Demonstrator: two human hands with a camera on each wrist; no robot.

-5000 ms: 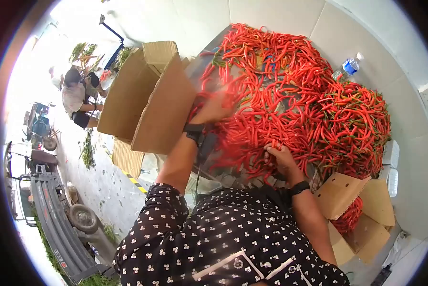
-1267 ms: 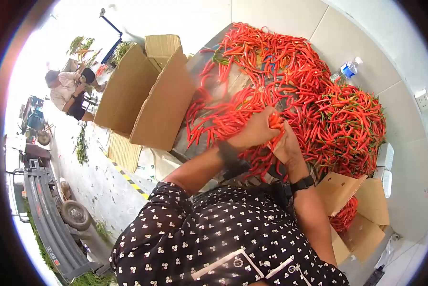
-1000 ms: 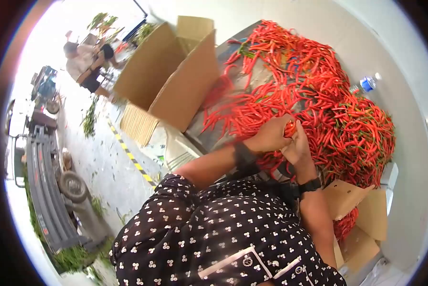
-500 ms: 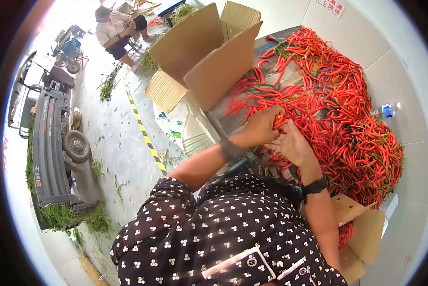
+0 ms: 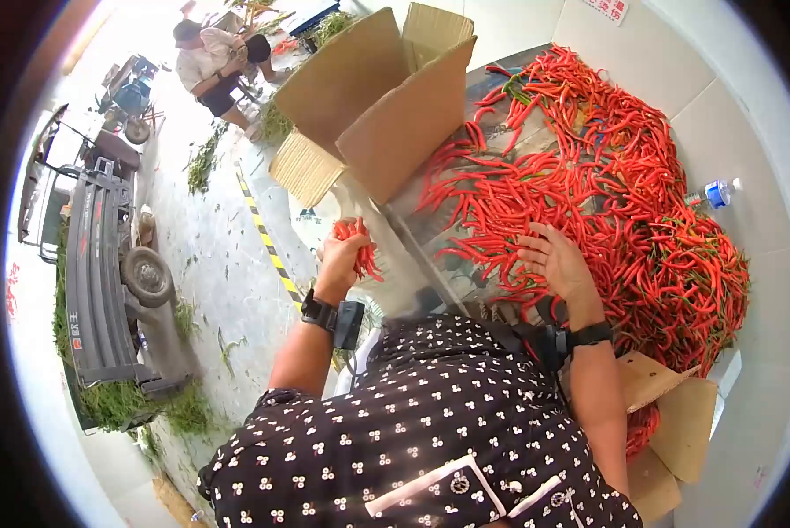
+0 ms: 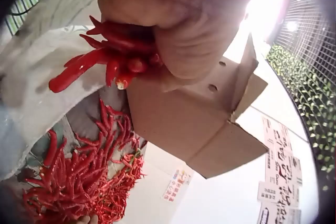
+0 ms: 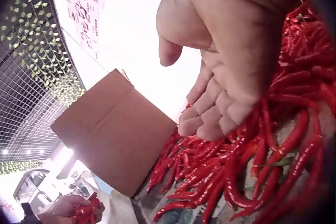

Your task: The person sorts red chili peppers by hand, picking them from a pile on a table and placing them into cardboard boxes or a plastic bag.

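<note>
My left hand [image 5: 331, 269] grips a small bunch of red chili peppers [image 5: 360, 250], out past the table's edge. In the left wrist view the chilies [image 6: 86, 65] stick out sideways from under the curled fingers. My right hand [image 5: 560, 266] is over the front of the chili heap [image 5: 624, 202], palm turned up and fingers loosely bent, with nothing in it. Its bent fingers [image 7: 212, 111] overlap the chilies in the right wrist view. A large cardboard box [image 5: 404, 132] stands with raised flaps at the table's left side.
A second cardboard box [image 5: 685, 422] with chilies in it sits at lower right. A water bottle [image 5: 716, 194] lies beyond the heap. A pale sack [image 5: 373, 207] hangs below the big box. Across the floor, a person [image 5: 214, 66] sits near a grey cart [image 5: 100, 273].
Over the last half second my left hand has swung left from beside my right hand, carrying the chilies. My right hand stays by the heap. The head view has turned left since earlier.
</note>
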